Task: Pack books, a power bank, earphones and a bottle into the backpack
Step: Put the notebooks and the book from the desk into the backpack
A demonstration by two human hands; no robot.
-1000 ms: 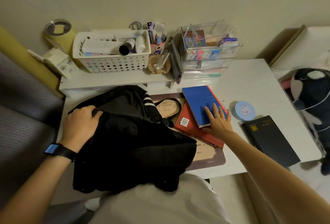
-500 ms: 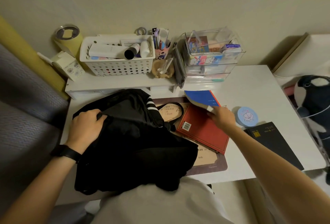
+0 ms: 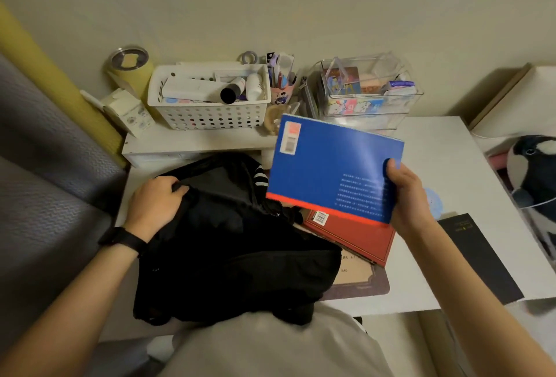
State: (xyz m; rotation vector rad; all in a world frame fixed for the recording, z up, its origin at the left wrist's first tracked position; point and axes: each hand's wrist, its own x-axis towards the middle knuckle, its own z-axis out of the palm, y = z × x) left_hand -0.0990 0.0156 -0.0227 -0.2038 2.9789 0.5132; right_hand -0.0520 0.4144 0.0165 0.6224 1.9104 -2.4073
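Backpack (image 3: 228,250), black and slumped, lies on the near left part of the white desk (image 3: 427,148) and hangs over its near edge against the person's lap. The left hand (image 3: 155,200) is closed on the fabric at the bag's far left rim, holding the mouth up; a dark watch (image 3: 123,240) sits on that wrist. The right hand (image 3: 404,196) grips a blue book (image 3: 328,169) by its right edge, thumb on the cover and fingers behind. That book is raised clear of the desk, tilted, its back cover with a barcode label and small print toward the camera, a red strip along its lower edge. Its left corner overlaps the bag's striped strap in the view.

Under the lifted book a red book (image 3: 358,237) lies flat on a brown mat (image 3: 358,279) near the middle of the desk, touching the bag's right side. A black book (image 3: 478,256) lies flat at the near right corner, apart from the red one. A pale blue round case (image 3: 434,200) shows just beyond the right hand, mostly hidden.

Along the far edge a low white shelf (image 3: 192,142) carries a white basket (image 3: 210,106) of tubes, a yellow tumbler (image 3: 131,65) at the far left corner, a pen cup (image 3: 281,85) and clear boxes (image 3: 370,91). A plush toy (image 3: 532,166) sits off the right edge.
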